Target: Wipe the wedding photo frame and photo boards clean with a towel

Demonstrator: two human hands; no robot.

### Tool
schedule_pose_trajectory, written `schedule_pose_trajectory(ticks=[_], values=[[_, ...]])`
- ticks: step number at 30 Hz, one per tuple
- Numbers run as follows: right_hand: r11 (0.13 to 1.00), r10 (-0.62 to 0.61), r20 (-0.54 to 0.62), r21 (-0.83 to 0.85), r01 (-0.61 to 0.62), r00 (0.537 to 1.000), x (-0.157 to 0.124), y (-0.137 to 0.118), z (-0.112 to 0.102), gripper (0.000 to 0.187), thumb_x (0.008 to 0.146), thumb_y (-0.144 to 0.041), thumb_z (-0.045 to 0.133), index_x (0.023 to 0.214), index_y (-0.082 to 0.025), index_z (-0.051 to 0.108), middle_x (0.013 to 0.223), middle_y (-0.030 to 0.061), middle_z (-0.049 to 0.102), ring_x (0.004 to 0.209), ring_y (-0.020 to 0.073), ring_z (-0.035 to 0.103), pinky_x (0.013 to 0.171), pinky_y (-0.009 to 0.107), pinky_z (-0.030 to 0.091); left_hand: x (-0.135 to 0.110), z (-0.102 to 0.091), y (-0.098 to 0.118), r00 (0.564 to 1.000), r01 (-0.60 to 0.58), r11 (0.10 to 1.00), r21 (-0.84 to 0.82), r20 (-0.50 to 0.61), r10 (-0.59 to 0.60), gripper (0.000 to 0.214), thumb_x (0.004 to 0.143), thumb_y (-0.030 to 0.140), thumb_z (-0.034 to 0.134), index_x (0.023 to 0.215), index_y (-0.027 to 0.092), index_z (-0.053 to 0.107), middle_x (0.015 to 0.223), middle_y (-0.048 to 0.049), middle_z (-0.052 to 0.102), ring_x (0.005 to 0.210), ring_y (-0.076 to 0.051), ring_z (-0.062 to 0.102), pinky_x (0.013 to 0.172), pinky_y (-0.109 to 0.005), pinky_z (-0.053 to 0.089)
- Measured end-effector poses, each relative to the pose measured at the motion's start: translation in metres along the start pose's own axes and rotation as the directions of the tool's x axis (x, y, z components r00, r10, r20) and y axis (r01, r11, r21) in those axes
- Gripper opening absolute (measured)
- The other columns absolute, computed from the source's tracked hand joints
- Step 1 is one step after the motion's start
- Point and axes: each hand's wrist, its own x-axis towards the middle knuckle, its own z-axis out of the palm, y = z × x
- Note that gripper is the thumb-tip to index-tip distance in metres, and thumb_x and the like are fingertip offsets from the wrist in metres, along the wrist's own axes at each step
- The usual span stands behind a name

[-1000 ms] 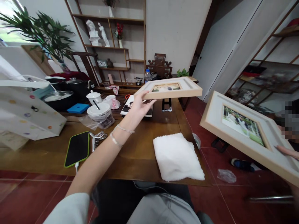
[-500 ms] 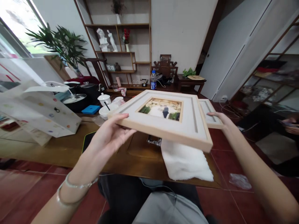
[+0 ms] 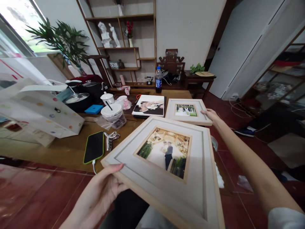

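A large light-wood picture frame (image 3: pixel 152 175) with a wide white mat tilts low in front of me, its photo of two people facing up. My left hand (image 3: pixel 105 184) is closed on its lower left corner, thumb on top and fingers underneath. Behind it is a smaller picture frame (image 3: pixel 171 109) in the same style, with a photo of people outdoors. My right hand (image 3: pixel 211 116) pinches that one by its right edge. Whether the smaller frame rests on the table or hangs just above it, I cannot tell. The large frame hides the front of the table.
On the wooden table (image 3: pixel 71 154) are a charging phone (image 3: pixel 94 147), a metallic object (image 3: pixel 111 140), a lidded plastic cup (image 3: pixel 111 111), a photo album (image 3: pixel 150 105), a blue box (image 3: pixel 93 109) and a bottle (image 3: pixel 158 79). A white paper bag (image 3: pixel 52 117) stands left. Another person's leg (image 3: pixel 259 119) shows right.
The large frame has come down and nearer to me, its photo now facing me more. The smaller frame has moved left and shows fully. The phone and album have come into view; the white cloth is mostly covered.
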Motion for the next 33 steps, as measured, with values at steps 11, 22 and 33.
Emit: schedule_pose_trajectory(ticks=[11,22,33], values=[[0.94,-0.152,-0.033,-0.315,0.134,0.988,0.024,-0.004,0.017,0.021,0.07,-0.017,0.063,0.091,-0.012,0.062,0.089,0.0083,0.066,0.081,0.0206,0.059,0.074,0.031,0.047,0.013,-0.01,-0.02,1.0,0.017,1.0,-0.026,-0.006,-0.017,0.044,0.073,0.0,0.048,0.114,0.012,0.058,0.083,-0.0093,0.072,0.071,-0.024,0.07,0.06,-0.035,0.06],[0.48,-0.618,0.52,-0.344,0.807,0.59,-0.142,-0.04,-0.012,0.023,0.083,-0.03,0.052,0.103,-0.025,0.061,0.109,0.0049,0.06,0.105,0.0239,0.053,0.094,0.041,0.04,0.024,-0.043,-0.033,0.993,0.01,0.999,-0.037,-0.115,-0.014,0.047,0.071,-0.001,0.049,0.114,0.016,0.059,0.086,-0.0068,0.072,0.069,-0.021,0.07,0.057,-0.03,0.06],[0.168,-0.451,0.787,-0.387,0.906,0.42,-0.267,0.02,-0.023,0.066,0.082,-0.035,0.053,0.141,-0.02,0.028,0.14,0.0115,0.039,0.127,0.0297,0.035,0.101,0.049,0.035,0.044,-0.044,-0.044,0.997,-0.062,0.991,-0.116,-0.042,0.058,0.031,0.073,-0.002,0.049,0.099,0.012,0.06,0.073,-0.0051,0.07,0.062,-0.016,0.068,0.056,-0.025,0.059]])
